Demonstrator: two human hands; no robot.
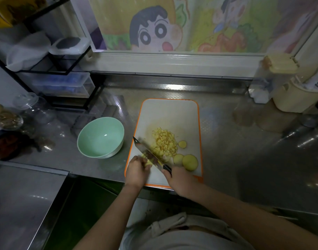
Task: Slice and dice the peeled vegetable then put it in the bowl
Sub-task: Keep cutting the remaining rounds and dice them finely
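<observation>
While your left hand (136,170) curled over a few pieces (147,163) to steady them against the blade, your right hand (179,179) gripped the knife (149,153) — angled across the board (172,112). Dice (165,143) lay piled mid-board, slices (190,162) beside them uncut; the bowl (100,138) sat just left, handy for scraping.

The bowl (100,138) is mint green, and the cutting board (169,112) is white with an orange rim. The diced vegetable (164,143), the round slices (190,162) and the piece (148,162) at the blade are pale yellow, while the knife (151,154) has a silvery blade and a black handle. The counter (226,141) is grey steel with a fine dimpled pattern, the rack (64,72) is black, and the window picture (154,31) is a cartoon in yellow, green and pink.
</observation>
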